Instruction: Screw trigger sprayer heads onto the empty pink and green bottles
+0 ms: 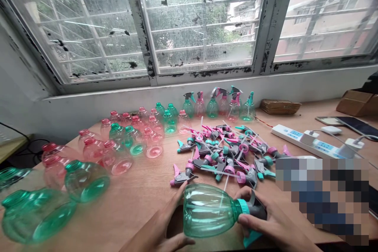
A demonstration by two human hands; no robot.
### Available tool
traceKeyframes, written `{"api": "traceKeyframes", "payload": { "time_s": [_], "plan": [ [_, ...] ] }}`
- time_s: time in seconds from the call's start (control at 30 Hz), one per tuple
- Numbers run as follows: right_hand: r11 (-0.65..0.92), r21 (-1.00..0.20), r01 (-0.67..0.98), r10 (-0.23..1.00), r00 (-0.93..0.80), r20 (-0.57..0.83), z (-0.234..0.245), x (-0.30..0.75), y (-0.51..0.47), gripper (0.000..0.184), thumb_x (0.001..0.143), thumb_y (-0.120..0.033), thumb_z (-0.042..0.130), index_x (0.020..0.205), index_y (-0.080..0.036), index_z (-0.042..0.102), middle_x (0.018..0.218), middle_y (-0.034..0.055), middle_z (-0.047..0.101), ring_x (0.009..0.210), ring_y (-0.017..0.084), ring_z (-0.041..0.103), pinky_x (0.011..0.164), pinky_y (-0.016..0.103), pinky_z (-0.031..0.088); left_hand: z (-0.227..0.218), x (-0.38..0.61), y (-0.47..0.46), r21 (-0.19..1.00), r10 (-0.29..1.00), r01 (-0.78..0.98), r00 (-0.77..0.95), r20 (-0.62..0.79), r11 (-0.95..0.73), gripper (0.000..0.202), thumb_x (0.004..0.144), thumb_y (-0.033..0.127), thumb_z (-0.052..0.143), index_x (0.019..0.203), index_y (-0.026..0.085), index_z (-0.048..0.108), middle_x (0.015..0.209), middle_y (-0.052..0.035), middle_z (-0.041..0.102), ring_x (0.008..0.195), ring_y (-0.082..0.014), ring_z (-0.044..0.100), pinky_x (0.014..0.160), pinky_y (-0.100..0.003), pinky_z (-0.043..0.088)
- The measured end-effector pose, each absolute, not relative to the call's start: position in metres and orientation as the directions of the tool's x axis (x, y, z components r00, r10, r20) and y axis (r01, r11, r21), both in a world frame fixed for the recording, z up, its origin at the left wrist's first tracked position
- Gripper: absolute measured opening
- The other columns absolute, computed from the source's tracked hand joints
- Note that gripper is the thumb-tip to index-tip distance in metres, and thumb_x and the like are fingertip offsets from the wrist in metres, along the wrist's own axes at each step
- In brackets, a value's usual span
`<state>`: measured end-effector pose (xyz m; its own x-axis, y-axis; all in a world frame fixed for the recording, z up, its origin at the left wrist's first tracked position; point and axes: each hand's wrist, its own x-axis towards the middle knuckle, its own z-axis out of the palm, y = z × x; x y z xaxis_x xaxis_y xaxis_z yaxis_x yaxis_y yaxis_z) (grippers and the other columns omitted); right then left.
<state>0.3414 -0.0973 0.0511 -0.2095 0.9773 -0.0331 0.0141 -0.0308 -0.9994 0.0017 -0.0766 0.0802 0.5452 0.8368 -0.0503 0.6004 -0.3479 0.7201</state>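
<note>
A clear green spray bottle [208,210] lies on its side just above the table's near edge, its base to the left. My left hand [165,220] curves around the base end, fingers at the far side and thumb below; a gap shows at the palm. At the neck, my right hand [265,220] grips the turquoise collar and the grey spray head [257,209], which sits on the bottle. A turquoise trigger [251,238] points down under the right hand. Beyond the bottle lies a heap of loose spray heads [224,149] in grey, pink and turquoise, with thin white tubes.
Several open pink bottles [118,159] and green bottles [87,181] stand to the left. Assembled spray bottles [212,106] line the wall under the window. A power strip [307,141] with plugs, phones [358,126] and a cardboard box [357,102] are at right, beside a blurred-out patch.
</note>
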Motion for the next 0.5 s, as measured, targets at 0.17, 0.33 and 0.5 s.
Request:
{"api": "traceKeyframes", "payload": {
  "time_s": [0.17, 0.33, 0.5],
  "plan": [
    [-0.024, -1.0, 0.005, 0.977, -0.213, -0.024, 0.047, 0.3408, -0.0956, 0.049, 0.081, -0.062, 0.089, 0.099, -0.02, 0.071, 0.077, -0.0015, 0.065, 0.07, 0.019, 0.06, 0.065, 0.03, 0.049, 0.0786, 0.0012, -0.0774, 0.747, 0.837, 0.573, 0.546, -0.039, -0.339, 0.104, 0.092, 0.033, 0.082, 0.174, 0.044, 0.018, 0.182, 0.0014, 0.031, 0.168, -0.0337, 0.03, 0.137, -0.05, 0.027],
    [-0.043, -0.999, 0.011, 0.975, -0.216, -0.045, 0.043, 0.3402, -0.0944, 0.052, 0.078, -0.065, 0.09, 0.099, -0.021, 0.07, 0.073, -0.0029, 0.064, 0.066, 0.019, 0.06, 0.062, 0.028, 0.047, 0.0807, 0.0038, -0.0792, 0.754, 0.845, 0.572, 0.533, -0.042, -0.323, 0.109, 0.089, 0.026, 0.084, 0.174, 0.044, 0.018, 0.182, 0.0022, 0.03, 0.168, -0.0325, 0.029, 0.137, -0.049, 0.026],
    [-0.019, -0.999, 0.028, 0.979, -0.203, -0.024, 0.0447, 0.3402, -0.0955, 0.047, 0.08, -0.062, 0.089, 0.098, -0.021, 0.072, 0.075, -0.0011, 0.068, 0.068, 0.021, 0.063, 0.067, 0.031, 0.051, 0.0873, 0.0069, -0.0798, 0.758, 0.849, 0.588, 0.521, -0.089, -0.282, 0.114, 0.084, 0.023, 0.088, 0.174, 0.042, 0.02, 0.181, 0.0011, 0.032, 0.168, -0.0335, 0.03, 0.138, -0.049, 0.026]
  ]
}}
